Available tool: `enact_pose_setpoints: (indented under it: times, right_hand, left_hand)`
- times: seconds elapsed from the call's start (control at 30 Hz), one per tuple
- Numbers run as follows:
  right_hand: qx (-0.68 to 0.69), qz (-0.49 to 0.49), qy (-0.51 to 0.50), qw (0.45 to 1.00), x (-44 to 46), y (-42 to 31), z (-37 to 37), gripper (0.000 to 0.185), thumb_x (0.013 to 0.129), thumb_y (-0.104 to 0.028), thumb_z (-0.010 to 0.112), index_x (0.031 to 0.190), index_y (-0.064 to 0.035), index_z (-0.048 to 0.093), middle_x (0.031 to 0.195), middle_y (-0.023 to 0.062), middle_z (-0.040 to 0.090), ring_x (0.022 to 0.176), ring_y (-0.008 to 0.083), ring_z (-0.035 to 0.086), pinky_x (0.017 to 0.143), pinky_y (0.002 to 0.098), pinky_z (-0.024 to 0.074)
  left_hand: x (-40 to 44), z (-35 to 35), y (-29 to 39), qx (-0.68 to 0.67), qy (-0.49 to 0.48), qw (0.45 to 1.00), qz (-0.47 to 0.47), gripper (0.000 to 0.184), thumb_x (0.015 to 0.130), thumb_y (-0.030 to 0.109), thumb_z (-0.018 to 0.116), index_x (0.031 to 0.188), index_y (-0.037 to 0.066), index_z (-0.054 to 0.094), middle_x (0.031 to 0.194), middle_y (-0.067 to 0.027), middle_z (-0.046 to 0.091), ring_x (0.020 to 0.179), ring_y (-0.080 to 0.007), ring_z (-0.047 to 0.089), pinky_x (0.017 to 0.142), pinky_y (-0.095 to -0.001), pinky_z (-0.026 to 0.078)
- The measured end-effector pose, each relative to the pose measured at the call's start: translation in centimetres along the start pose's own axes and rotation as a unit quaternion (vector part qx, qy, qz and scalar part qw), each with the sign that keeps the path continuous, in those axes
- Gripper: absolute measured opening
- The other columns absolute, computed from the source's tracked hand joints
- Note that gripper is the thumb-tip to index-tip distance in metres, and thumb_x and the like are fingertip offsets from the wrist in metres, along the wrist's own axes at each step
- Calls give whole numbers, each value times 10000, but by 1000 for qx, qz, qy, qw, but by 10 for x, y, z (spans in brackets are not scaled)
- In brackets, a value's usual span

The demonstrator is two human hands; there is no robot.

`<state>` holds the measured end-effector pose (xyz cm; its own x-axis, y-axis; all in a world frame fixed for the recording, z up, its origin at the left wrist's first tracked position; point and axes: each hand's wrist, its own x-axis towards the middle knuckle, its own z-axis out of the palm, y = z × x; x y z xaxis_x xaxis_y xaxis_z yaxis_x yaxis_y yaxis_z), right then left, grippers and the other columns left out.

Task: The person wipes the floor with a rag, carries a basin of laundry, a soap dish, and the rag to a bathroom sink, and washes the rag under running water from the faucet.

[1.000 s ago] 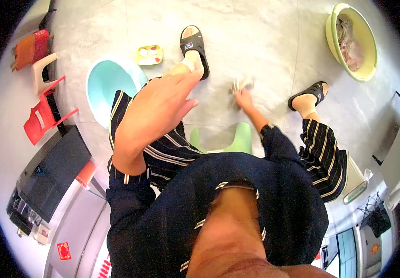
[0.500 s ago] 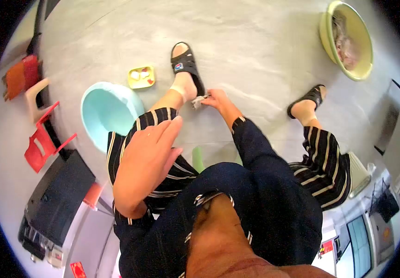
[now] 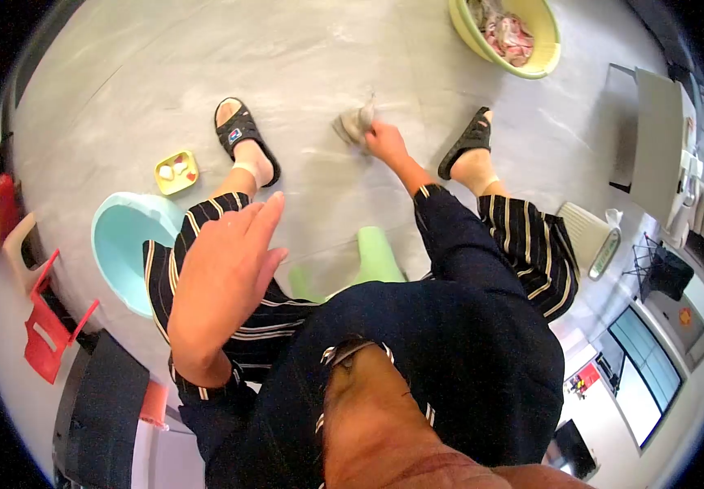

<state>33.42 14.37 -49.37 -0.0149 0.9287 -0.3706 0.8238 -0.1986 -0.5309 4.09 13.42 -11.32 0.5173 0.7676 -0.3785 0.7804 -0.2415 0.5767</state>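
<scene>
My right hand (image 3: pixel 387 143) is closed on a small grey cloth piece (image 3: pixel 353 124), perhaps a sock, held over the floor between my two feet. The cloth hangs loose and is somewhat blurred. My left hand (image 3: pixel 225 265) rests palm down on my left knee, fingers stretched out and holding nothing. Black open-toed slippers are on both feet, the left slipper (image 3: pixel 246 140) and the right slipper (image 3: pixel 467 140). Beside the left leg stands a light blue basin (image 3: pixel 111 244), its bottom partly hidden by the leg.
A small yellow dish (image 3: pixel 176 173) with white and red pieces lies left of my left slipper. At the far right is a yellow-green basin (image 3: pixel 546 49) with crumpled clothes. Green stool legs (image 3: pixel 378 257) show beneath me. Red chairs (image 3: pixel 50 334) stand at the left.
My right hand has carried the grey cloth away from my left heel, forward and rightward between the feet. My view has turned, and my left hand stays on the knee.
</scene>
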Motion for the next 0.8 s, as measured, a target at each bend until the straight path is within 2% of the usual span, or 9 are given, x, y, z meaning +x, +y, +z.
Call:
enact_pose_setpoints:
  times: [0.13,0.23,0.33,0.43,0.5,0.57,0.7,0.73,0.8]
  right_hand:
    - [-180,-66,-63,979,-79,57,-19,177,783,-123,526,941,-55,567,811,163,562,811,376,573,680,464,464]
    - [-203,-155,71,964,-129,103,3,176,785,-112,528,951,-63,562,853,172,556,857,366,571,698,456,463]
    - [-176,-52,-8,983,-127,109,0,148,781,-92,527,922,-60,559,862,179,554,895,355,560,721,448,463]
    - [-172,-48,-38,983,-86,122,-13,122,777,-87,525,892,-68,560,844,166,555,868,352,561,717,448,464]
    - [-249,-85,-53,963,-41,134,-48,111,778,-98,521,877,-79,568,831,153,559,839,343,570,708,445,470]
    - [-270,-127,64,952,-12,154,-92,132,782,-101,513,894,-96,583,819,142,564,829,328,575,701,439,473]
    - [-470,42,-13,882,30,167,-192,249,856,-159,500,1045,-233,645,1048,90,578,993,265,561,767,427,467]
    - [-508,66,-92,854,37,161,-209,256,844,-180,511,1041,-236,665,1075,73,587,1040,251,552,827,414,448]
    - [-536,21,-99,838,38,189,-206,198,830,-187,520,896,-181,707,984,72,640,1000,240,571,845,432,417]
  left_hand:
    - [16,2,9,31,21,999,39,518,740,86,671,1210,7,467,972,-133,576,860,-302,560,728,-391,440]
    - [25,2,16,42,-3,999,31,510,742,87,667,1205,2,470,952,-139,580,836,-312,562,719,-400,439]
    - [40,5,24,59,-27,997,36,501,746,87,663,1200,-2,470,949,-142,578,834,-314,561,714,-405,437]
    - [50,6,29,68,-52,996,33,495,746,84,662,1194,-5,471,953,-143,575,843,-310,559,715,-405,433]
    - [52,5,29,66,-64,996,18,497,742,82,665,1191,-5,472,958,-144,574,851,-310,557,719,-403,430]
    - [56,3,29,75,-72,995,9,509,740,81,667,1200,-5,466,975,-142,568,861,-305,554,727,-395,424]
    - [58,3,28,73,-108,990,-44,546,750,85,667,1250,31,456,1117,-171,572,975,-330,552,833,-411,434]
    - [58,4,27,78,-98,992,-31,539,748,87,667,1240,22,456,1074,-153,566,943,-310,550,803,-398,429]
    - [58,7,27,89,-77,993,-3,526,745,90,668,1219,4,457,988,-117,554,879,-270,545,744,-372,419]
